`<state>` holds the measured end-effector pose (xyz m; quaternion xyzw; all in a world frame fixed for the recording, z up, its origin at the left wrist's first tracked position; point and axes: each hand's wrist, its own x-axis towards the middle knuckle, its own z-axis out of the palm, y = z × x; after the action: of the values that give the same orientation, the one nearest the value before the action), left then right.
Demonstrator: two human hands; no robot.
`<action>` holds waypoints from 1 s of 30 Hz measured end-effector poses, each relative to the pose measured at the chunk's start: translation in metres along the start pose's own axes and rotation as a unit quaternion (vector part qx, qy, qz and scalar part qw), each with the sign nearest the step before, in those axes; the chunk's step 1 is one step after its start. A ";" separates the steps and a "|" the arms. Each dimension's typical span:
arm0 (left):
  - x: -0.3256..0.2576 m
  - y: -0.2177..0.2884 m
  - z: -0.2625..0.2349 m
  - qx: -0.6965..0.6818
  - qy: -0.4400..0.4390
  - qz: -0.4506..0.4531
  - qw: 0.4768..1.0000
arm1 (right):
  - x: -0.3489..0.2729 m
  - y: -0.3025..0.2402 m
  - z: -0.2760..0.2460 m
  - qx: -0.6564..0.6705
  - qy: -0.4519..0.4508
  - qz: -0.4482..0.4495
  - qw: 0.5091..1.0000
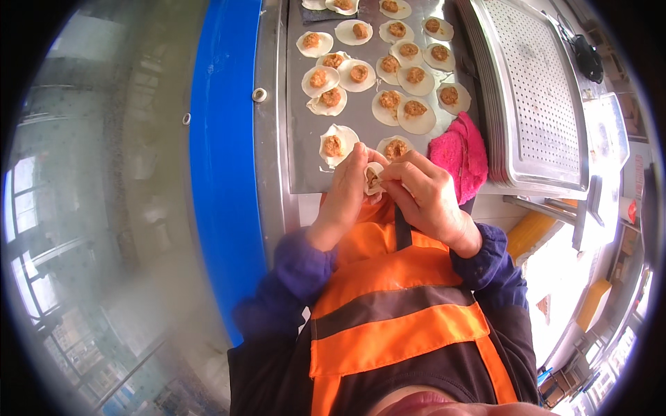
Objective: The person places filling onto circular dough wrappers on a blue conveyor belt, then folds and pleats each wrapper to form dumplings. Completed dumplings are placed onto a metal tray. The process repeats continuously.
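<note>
Close to the near edge of the metal table (302,170), my left hand (341,201) cups a partly folded dumpling (372,178), its filling still showing in the opening. The fingertips of my right hand (431,197) pinch the dumpling's wrapper edge. Just beyond my left fingers lies a round wrapper with a ball of orange-brown filling (334,146). Another filled wrapper (396,148) sits behind my right fingers, partly hidden by them. Farther back, several flat wrappers topped with filling (416,114) are spread over the table, some overlapping.
A crumpled pink cloth (459,158) lies at the table's near right, against a stack of perforated metal trays (534,97). Along the table's left side runs a metal rim with a blue panel (225,139) beside it. A black object (587,59) is beyond the trays.
</note>
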<state>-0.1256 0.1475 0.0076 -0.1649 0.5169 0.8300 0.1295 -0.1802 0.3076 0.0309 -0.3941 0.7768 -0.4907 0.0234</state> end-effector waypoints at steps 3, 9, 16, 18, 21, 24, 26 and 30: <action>0.000 0.005 -0.003 0.046 -0.017 0.006 0.999 | 0.002 -0.001 -0.001 -0.002 0.007 0.005 1.000; -0.007 0.000 0.006 0.034 -0.011 0.135 0.990 | 0.007 0.000 0.003 -0.025 0.070 -0.043 0.996; -0.010 0.002 0.010 0.215 0.030 0.186 0.958 | 0.006 -0.003 -0.003 -0.073 0.009 -0.025 0.997; -0.005 -0.001 0.003 0.296 0.015 0.179 0.938 | 0.008 0.000 -0.004 -0.089 0.011 -0.052 0.995; -0.003 0.001 0.005 0.172 -0.001 0.175 0.969 | 0.007 0.005 -0.004 -0.049 0.047 -0.067 0.995; 0.005 0.001 0.000 -0.041 -0.063 0.094 0.993 | 0.006 -0.004 -0.008 0.050 0.060 0.017 0.997; 0.011 -0.005 -0.001 -0.081 -0.085 0.046 0.992 | 0.007 -0.006 -0.005 0.057 0.066 0.019 0.996; 0.013 -0.003 0.006 -0.049 -0.041 0.057 0.996 | 0.009 -0.006 -0.007 0.019 0.074 -0.010 0.997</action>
<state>-0.1373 0.1545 0.0022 -0.1071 0.4785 0.8664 0.0944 -0.1853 0.3061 0.0425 -0.3638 0.7632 -0.5331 -0.0310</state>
